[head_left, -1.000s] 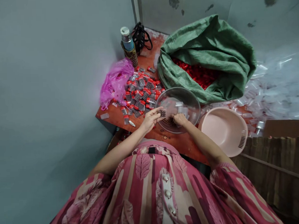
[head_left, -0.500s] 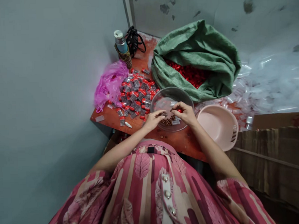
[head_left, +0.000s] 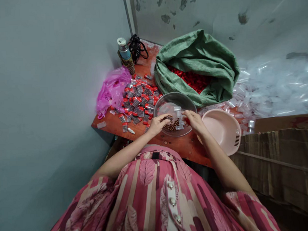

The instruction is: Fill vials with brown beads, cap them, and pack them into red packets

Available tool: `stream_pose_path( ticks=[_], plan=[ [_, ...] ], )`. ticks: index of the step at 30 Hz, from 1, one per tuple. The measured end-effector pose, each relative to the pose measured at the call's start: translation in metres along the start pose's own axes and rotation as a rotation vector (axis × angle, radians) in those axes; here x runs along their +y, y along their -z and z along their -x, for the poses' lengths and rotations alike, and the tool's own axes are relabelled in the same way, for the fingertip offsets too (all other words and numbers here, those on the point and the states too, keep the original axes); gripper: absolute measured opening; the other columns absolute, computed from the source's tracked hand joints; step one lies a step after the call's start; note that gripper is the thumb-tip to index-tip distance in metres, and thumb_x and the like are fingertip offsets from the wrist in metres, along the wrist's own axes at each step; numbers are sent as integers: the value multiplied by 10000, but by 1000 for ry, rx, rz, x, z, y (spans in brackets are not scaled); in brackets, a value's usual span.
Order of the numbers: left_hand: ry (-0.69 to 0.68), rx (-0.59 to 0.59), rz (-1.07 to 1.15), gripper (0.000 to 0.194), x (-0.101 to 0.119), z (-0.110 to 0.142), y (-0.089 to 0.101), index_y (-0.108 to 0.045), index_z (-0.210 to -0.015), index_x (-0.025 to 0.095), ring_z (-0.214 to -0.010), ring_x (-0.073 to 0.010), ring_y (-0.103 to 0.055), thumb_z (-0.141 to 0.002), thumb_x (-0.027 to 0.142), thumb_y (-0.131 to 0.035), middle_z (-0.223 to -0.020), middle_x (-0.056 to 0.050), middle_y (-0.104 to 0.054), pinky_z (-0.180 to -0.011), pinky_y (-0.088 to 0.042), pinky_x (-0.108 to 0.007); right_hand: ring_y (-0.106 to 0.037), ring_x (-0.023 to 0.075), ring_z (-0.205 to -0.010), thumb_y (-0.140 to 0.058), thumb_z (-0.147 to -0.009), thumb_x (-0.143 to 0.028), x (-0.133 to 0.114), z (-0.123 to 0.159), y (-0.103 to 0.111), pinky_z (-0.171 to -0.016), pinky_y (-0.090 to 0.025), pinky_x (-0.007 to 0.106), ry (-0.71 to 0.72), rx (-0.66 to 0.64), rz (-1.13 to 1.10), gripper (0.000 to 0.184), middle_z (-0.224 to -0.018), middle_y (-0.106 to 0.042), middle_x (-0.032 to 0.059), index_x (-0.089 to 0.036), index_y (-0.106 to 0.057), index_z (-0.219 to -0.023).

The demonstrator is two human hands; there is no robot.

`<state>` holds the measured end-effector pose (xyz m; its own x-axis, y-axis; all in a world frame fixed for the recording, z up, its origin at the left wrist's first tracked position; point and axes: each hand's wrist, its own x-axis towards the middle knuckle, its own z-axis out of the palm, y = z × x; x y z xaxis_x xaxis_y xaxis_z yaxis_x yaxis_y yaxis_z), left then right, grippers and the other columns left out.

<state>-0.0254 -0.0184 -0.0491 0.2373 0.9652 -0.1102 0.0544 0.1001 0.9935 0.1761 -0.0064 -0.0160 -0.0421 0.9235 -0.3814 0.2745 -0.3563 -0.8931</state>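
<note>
Over a clear round bowl (head_left: 157,107), my left hand (head_left: 158,125) pinches a small clear container (head_left: 170,118) that looks dark with little balls inside. My right hand (head_left: 195,122) is closed at the bowl's right side, with a red cap (head_left: 187,121) partly showing under its fingers. Small brown balls (head_left: 172,126) and several clear empty containers (head_left: 178,113) lie in the bowl between and below the hands. Left of the bowl is a heap of filled containers with red caps (head_left: 138,101).
Behind the bowl a green sack (head_left: 215,69) holds many red caps (head_left: 190,79). A pink basin (head_left: 218,128) stands right, before a pile of clear containers (head_left: 276,91) and cardboard (head_left: 279,155). On the orange table (head_left: 154,139) are a pink plastic bag (head_left: 112,90), a bottle (head_left: 124,52) and black cable (head_left: 138,48).
My right hand has moved slightly right, away from my left hand, and the containers in the bowl show more between them. The left hand has stayed nearly in place. The view has shifted slightly.
</note>
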Motion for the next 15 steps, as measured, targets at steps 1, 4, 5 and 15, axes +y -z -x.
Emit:
stream_pose_path(
  ticks=[1, 4, 5, 15],
  plan=[
    [8, -3, 6, 341, -1, 0, 0, -648, -1040, 148, -944, -197, -624, -749, 312, -579, -1028, -76, -681, -882, -464, -330, -582, 137, -562, -452, -794, -554, -1, -1, 1, -556, -494, 287, -42, -33, -129, 404, -680, -629, 34, -174, -561, -880],
    [11, 3, 18, 332, -2, 0, 0, -650, -1033, 145, -947, -196, -624, -760, 313, -565, -1033, -76, -680, -887, -461, -329, -639, 177, -790, -605, -716, -434, -6, 0, 0, -749, -517, 356, -92, -181, -375, 324, -874, -661, 74, -191, -546, -922],
    [6, 9, 12, 329, -1, 0, 1, -651, -1032, 143, -952, -196, -623, -763, 311, -561, -1042, -78, -678, -889, -460, -325, -640, 184, -832, -656, -677, -385, -7, 2, 0, -794, -507, 369, -92, -212, -393, 344, -907, -661, 75, -195, -546, -942],
    [-163, -12, -273, 276, 13, 3, 0, -651, -1045, 188, -952, -187, -626, -806, 260, -533, -1039, -56, -682, -871, -462, -318, -623, 165, -923, -594, -788, -361, -11, 18, -7, -846, -477, 322, 358, -10, 122, 352, -1033, -639, 46, -219, -533, -1103]
  ],
)
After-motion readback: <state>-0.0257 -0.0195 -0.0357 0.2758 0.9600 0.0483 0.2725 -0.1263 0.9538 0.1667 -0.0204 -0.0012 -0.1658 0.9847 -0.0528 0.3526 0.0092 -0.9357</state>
